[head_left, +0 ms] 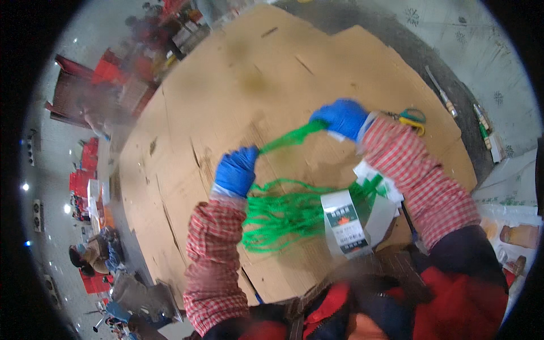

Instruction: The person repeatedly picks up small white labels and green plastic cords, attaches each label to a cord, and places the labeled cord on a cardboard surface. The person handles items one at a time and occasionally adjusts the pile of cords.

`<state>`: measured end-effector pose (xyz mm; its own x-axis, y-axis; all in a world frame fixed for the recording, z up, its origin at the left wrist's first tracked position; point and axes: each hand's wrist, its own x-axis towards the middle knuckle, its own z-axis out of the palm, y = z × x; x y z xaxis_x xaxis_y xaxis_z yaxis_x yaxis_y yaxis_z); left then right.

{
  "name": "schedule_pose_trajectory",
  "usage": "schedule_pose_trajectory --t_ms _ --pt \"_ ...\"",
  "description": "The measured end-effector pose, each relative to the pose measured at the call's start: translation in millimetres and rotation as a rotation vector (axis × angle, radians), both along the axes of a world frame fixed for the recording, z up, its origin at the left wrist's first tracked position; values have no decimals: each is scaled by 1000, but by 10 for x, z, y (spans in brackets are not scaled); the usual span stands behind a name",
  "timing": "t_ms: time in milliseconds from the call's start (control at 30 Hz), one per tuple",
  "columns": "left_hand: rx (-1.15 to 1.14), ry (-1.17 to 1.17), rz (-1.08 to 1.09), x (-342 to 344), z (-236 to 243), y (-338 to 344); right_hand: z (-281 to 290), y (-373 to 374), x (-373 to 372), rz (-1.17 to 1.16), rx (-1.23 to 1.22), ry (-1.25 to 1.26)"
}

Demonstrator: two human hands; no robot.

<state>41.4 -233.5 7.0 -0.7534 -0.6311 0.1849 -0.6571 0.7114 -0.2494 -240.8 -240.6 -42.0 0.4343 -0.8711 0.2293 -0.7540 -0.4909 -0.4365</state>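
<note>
A green mesh net bag [292,137] is stretched between my two blue-gloved hands, above the cardboard-covered table. My left hand [235,171] is closed round its lower left end. The other end is gripped in my right hand [341,119], higher up and to the right. Below them lies a bundle of green mesh net bags [283,220], spread out toward the left. A white paper label with a dark printed panel [344,224] lies over the bundle's right part, close to my body. Whether the stretched net joins the bundle, I cannot tell.
Scissors with yellow and teal handles [413,119] lie beyond my right forearm on the cardboard [238,73]. Long-handled tools [442,93] rest on the grey surface at the right. Red crates [85,164] and other people [96,255] are off to the left.
</note>
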Motion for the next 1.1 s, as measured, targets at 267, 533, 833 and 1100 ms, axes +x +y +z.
schedule_pose_trajectory --t_ms 267,533,833,1100 --pt "43 -43 71 -142 -386 -116 310 328 -474 -98 86 368" --pt "254 28 192 -112 -516 376 -99 676 -489 -35 -56 -26" --pt "1018 1306 576 -525 -617 2057 -184 1619 59 197 71 -211" --pt "1620 1829 715 -840 -602 2593 42 2161 351 57 89 -651"
